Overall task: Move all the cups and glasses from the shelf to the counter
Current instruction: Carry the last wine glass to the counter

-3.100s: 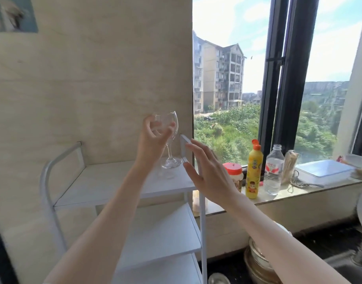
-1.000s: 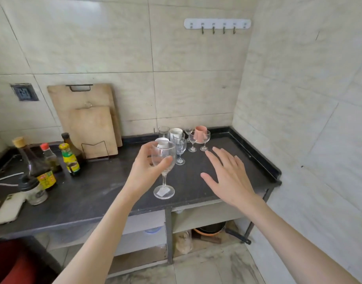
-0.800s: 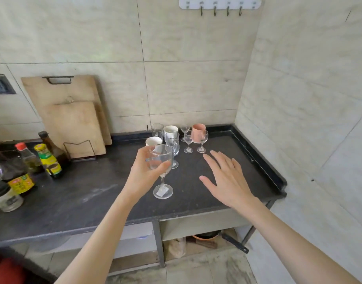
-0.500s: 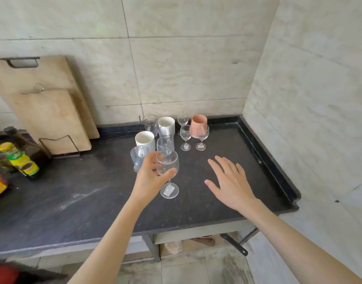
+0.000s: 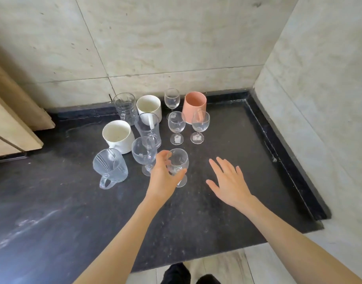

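Note:
My left hand (image 5: 164, 178) is shut on the bowl of a clear wine glass (image 5: 179, 161), held upright low over the black counter (image 5: 227, 203); whether its foot touches the top I cannot tell. To its right my right hand (image 5: 229, 182) hovers open, fingers spread, holding nothing. Behind the held glass stand several cups and glasses: a bigger wine glass (image 5: 143, 155), a ribbed glass mug (image 5: 109, 168), two white cups (image 5: 117, 136) (image 5: 149, 106), a tall glass (image 5: 148, 129), a cut glass mug (image 5: 124, 107), a pink mug (image 5: 194, 106), and small wine glasses (image 5: 176, 125) (image 5: 199, 125) (image 5: 172, 99).
Wooden cutting boards (image 5: 10, 119) lean against the tiled wall at the left. The counter has a raised black rim (image 5: 278, 148) along the back and right, against the corner walls. Bare counter lies in front of and to the right of the cups. The floor and my shoes (image 5: 188, 275) show below.
I have carried the wine glass from the white shelf by the window to the counter. It has come lower and nearer to the group of cups, and the view has tilted down.

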Demonstrator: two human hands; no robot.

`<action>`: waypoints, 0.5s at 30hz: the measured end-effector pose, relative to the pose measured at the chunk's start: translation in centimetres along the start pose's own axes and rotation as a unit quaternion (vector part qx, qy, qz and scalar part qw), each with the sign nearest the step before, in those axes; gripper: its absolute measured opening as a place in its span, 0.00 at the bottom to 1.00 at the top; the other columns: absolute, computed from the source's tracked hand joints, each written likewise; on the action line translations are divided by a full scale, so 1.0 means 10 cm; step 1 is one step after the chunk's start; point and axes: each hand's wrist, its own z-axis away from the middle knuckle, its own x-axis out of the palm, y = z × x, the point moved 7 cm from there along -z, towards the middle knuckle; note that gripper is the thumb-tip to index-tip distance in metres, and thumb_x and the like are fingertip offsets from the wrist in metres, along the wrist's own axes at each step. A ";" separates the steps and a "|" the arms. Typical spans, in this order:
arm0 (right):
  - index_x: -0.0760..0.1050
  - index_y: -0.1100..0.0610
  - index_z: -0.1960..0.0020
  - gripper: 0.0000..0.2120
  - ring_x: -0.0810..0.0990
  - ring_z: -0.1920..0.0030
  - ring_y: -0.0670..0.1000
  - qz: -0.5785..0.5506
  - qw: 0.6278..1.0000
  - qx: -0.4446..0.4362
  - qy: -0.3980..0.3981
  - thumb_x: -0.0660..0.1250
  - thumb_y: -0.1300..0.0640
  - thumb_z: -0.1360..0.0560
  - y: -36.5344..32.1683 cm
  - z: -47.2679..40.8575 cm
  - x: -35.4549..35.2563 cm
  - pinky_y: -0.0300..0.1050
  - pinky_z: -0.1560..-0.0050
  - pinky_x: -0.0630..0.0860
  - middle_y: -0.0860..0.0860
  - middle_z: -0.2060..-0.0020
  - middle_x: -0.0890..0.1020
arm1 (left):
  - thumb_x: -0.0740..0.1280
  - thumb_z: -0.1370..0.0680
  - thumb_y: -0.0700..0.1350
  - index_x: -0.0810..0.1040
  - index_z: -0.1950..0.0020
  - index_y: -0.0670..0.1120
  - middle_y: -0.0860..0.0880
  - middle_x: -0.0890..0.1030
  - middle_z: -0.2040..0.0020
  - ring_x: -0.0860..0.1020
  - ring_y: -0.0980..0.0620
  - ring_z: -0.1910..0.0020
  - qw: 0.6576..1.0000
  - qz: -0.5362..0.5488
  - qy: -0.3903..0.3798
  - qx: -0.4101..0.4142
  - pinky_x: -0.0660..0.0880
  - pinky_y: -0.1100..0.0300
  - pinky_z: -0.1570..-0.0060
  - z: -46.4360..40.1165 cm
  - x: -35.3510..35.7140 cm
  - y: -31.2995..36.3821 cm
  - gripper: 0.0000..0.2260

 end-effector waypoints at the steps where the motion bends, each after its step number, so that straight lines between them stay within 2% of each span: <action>1: 0.46 0.51 0.24 0.30 0.49 0.23 0.55 0.005 1.000 -0.004 -0.009 0.53 0.44 0.21 0.02 -0.09 0.03 0.60 0.26 0.50 0.53 0.23 0.51 | 0.72 0.28 0.44 0.63 0.35 0.48 0.56 0.70 0.41 0.71 0.55 0.43 1.000 0.005 0.004 -0.003 0.69 0.69 0.54 -0.07 0.03 -0.02 0.26; 3: 0.46 0.51 0.24 0.30 0.47 0.23 0.55 0.018 0.999 -0.014 -0.022 0.53 0.43 0.21 0.05 -0.28 0.10 0.60 0.26 0.49 0.53 0.23 0.49 | 0.72 0.28 0.43 0.64 0.37 0.51 0.57 0.71 0.44 0.72 0.57 0.43 1.000 0.012 0.016 -0.006 0.69 0.71 0.54 -0.20 0.08 -0.04 0.24; 7: 0.45 0.50 0.24 0.31 0.43 0.23 0.56 0.044 0.997 -0.045 -0.039 0.51 0.41 0.22 0.07 -0.59 0.30 0.62 0.27 0.46 0.53 0.23 0.46 | 0.72 0.29 0.41 0.63 0.43 0.55 0.61 0.71 0.48 0.73 0.67 0.49 0.999 0.021 0.037 -0.004 0.69 0.78 0.56 -0.41 0.17 -0.06 0.22; 10: 0.44 0.50 0.24 0.32 0.43 0.23 0.56 0.047 0.997 -0.044 -0.040 0.50 0.39 0.22 0.15 -0.72 0.46 0.63 0.27 0.44 0.53 0.23 0.45 | 0.72 0.29 0.43 0.63 0.43 0.56 0.62 0.71 0.47 0.71 0.73 0.49 0.999 0.015 0.050 -0.005 0.70 0.76 0.52 -0.52 0.22 -0.12 0.22; 13: 0.46 0.50 0.24 0.31 0.46 0.23 0.56 0.047 0.998 -0.031 -0.041 0.47 0.38 0.23 0.24 -0.78 0.60 0.65 0.27 0.45 0.53 0.23 0.47 | 0.72 0.29 0.43 0.63 0.43 0.57 0.62 0.71 0.47 0.71 0.75 0.49 0.998 0.014 0.066 -0.006 0.70 0.71 0.49 -0.59 0.26 -0.16 0.23; 15: 0.54 0.51 0.25 0.33 0.54 0.24 0.59 0.054 0.997 -0.027 -0.041 0.40 0.36 0.24 0.23 -0.78 0.63 0.67 0.29 0.51 0.55 0.24 0.55 | 0.72 0.29 0.43 0.63 0.42 0.56 0.63 0.71 0.47 0.71 0.74 0.48 0.997 0.017 0.071 -0.009 0.70 0.69 0.47 -0.63 0.29 -0.17 0.23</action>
